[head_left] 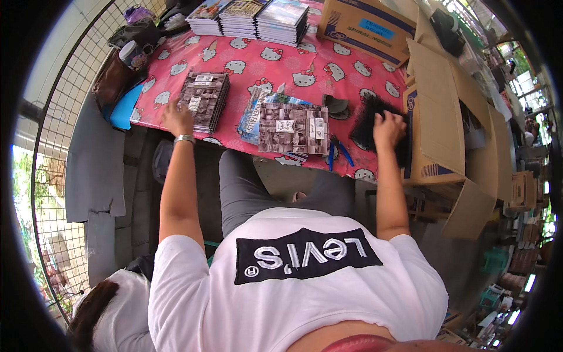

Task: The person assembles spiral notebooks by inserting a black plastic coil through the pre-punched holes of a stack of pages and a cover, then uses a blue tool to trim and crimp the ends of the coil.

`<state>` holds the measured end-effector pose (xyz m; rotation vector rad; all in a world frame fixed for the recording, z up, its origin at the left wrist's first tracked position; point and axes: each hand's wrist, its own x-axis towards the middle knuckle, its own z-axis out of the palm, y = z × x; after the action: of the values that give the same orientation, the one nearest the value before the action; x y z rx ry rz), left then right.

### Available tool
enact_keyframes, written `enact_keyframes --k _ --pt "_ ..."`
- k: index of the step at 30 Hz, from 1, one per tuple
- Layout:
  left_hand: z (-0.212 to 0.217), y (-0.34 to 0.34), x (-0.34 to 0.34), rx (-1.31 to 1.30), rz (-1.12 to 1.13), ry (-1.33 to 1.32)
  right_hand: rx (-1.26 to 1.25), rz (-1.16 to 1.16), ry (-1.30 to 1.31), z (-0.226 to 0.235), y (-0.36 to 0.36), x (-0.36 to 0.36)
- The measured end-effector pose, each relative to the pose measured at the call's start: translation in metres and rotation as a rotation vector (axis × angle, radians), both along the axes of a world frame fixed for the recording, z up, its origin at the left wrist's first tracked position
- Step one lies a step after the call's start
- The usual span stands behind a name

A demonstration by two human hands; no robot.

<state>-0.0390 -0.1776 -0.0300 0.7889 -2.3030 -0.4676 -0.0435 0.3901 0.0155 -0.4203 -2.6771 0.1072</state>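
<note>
My left hand (177, 119) rests at the left edge of a stack of spiral notebooks (206, 94) with grey-brown photo covers, its fingers apart and touching the side. On the right, my right hand (389, 129) has its fingers curled into a black bundle of thin strands (365, 126), perhaps binding coils; single strands cannot be made out. Between my hands lies another grey-brown notebook (293, 132), on top of blue picture covers (253, 120). Blue-handled pliers (340, 154) lie at its right, close to the table's front edge. A small dark grey object (335, 105) sits just beyond them.
The table has a pink cartoon-cat cloth (246, 61). Stacks of books (249, 23) stand at the far side. A closed carton (369, 29) is at the far right, and an open carton (437, 129) borders the right edge. A brown bag (117, 79) and a cup (129, 54) are at left.
</note>
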Motion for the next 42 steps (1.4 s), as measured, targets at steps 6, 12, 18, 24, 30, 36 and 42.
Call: enact_keyframes --k 6,12,18,24,30,36,42 --pt "0.024 0.141 0.001 0.308 -0.765 0.173 -0.650 0.478 -0.307 -0.062 -0.086 0.017" --pt "0.036 0.176 0.037 1.071 -0.817 0.221 -0.981 0.700 -0.091 0.028 -0.105 0.042" --pt "0.060 0.193 0.040 1.200 -1.065 0.317 -1.308 0.910 0.030 -0.050 -0.126 0.018" --pt "0.018 0.182 0.041 1.250 -0.931 0.323 -1.301 0.809 -0.065 -0.048 -0.148 0.021" --pt "0.092 0.246 0.047 -0.049 -0.685 0.451 -1.337 0.733 0.024 -0.054 -0.146 0.016" --pt "0.102 0.272 0.029 -0.254 -1.111 0.212 -1.168 0.739 0.002 -0.029 -0.153 0.028" --pt "0.113 0.259 0.024 -0.181 -1.295 0.229 -0.504 0.360 0.322 -0.024 -0.011 -0.029"
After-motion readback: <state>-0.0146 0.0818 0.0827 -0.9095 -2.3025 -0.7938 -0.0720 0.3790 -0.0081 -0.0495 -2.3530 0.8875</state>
